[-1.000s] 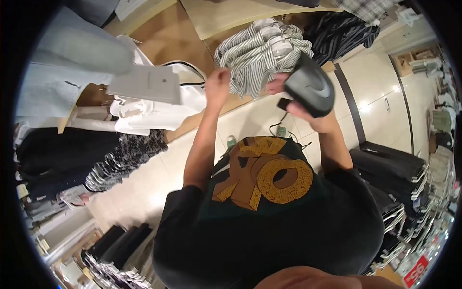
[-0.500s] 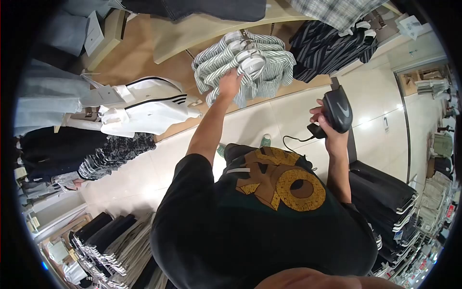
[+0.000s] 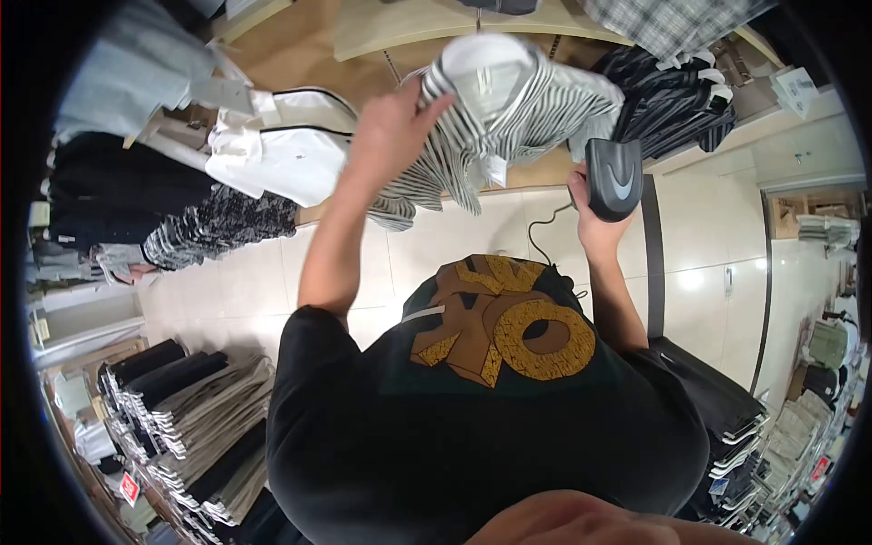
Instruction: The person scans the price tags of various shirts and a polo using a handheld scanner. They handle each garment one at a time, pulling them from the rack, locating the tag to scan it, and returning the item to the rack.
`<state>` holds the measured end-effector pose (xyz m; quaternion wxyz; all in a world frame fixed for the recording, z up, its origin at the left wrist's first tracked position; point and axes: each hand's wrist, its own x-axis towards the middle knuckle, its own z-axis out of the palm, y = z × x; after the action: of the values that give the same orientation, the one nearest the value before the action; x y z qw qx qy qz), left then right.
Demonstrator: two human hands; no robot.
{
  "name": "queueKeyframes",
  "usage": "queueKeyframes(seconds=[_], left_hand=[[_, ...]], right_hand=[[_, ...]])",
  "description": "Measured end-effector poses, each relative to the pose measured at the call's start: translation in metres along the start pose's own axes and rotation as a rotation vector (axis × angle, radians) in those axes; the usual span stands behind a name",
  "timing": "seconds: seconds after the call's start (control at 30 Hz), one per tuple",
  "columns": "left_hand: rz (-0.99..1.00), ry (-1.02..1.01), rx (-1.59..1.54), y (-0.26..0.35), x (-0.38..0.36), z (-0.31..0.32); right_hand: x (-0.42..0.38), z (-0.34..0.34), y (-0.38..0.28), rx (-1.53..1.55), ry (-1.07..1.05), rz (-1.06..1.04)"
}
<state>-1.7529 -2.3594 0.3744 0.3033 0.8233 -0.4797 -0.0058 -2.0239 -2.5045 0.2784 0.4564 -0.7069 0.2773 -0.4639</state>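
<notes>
My left hand (image 3: 392, 132) grips the collar edge of a white shirt with dark stripes (image 3: 536, 109), at the top centre of the head view. The shirt's neck opening faces me, and a small white tag (image 3: 493, 170) hangs on its front. To the right, my right hand (image 3: 595, 213) is wrapped round a black handheld scanner (image 3: 615, 180), whose head is close to the shirt's right side. A dark cable runs down from the scanner. More striped cloth hangs below my left hand.
White garments with black trim (image 3: 286, 150) hang at the left. Dark striped shirts (image 3: 677, 104) hang at the right under a wooden shelf (image 3: 391, 32). Folded trousers on hangers (image 3: 200, 409) are at lower left, black ones (image 3: 713, 391) at lower right.
My left hand has moved left and up, and the striped shirt is now spread larger and nearer to me. The scanner in my right hand has moved left, close to the shirt.
</notes>
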Motion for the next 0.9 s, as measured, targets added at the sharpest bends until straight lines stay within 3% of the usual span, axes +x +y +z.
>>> queueKeyframes(seconds=[0.07,0.2,0.27,0.4,0.43,0.53,0.57,0.6,0.67,0.7,0.73,0.8,0.87,0.9], left_hand=[[0.181,0.160,-0.085,0.015,0.000,-0.050],[0.064,0.080,0.003,0.064,-0.010,-0.140],[0.208,0.177,-0.056,0.079,-0.014,-0.167],[0.124,0.103,-0.207,0.088,-0.025,-0.200],[0.191,0.091,-0.283,0.087,-0.031,-0.206],[0.188,0.096,-0.445,0.081,-0.041,-0.213],[0.279,0.148,-0.566,0.053,-0.032,-0.199],[0.282,0.157,-0.565,0.045,-0.039,-0.197],[0.242,0.095,-0.531,0.034,-0.052,-0.195],[0.077,0.056,-0.484,0.032,-0.059,-0.188],[0.078,0.055,-0.485,0.029,-0.066,-0.172],[0.420,0.273,-0.501,0.027,-0.078,-0.126],[0.307,0.035,-0.447,0.030,-0.090,-0.100],[0.215,0.031,-0.473,0.042,-0.097,-0.089]], right_hand=[[-0.003,0.021,-0.010,0.018,-0.015,-0.075],[-0.015,0.062,-0.033,0.120,-0.003,-0.169],[-0.018,0.078,-0.044,0.160,0.009,-0.221],[-0.017,0.094,-0.069,0.127,0.088,-0.217],[-0.017,0.093,-0.064,0.168,0.066,-0.216],[-0.026,0.071,-0.082,0.183,0.153,-0.143],[-0.029,0.059,-0.081,0.199,0.132,-0.181],[-0.032,0.051,-0.098,0.388,0.090,-0.112],[-0.032,0.027,-0.123,0.437,-0.123,-0.105],[-0.029,0.027,-0.131,0.435,-0.123,-0.104],[-0.026,0.030,-0.136,0.531,-0.161,-0.020],[-0.020,0.038,-0.141,0.627,-0.201,0.062],[-0.010,0.047,-0.145,0.620,-0.304,0.051],[-0.009,0.051,-0.143,0.629,-0.339,0.097]])
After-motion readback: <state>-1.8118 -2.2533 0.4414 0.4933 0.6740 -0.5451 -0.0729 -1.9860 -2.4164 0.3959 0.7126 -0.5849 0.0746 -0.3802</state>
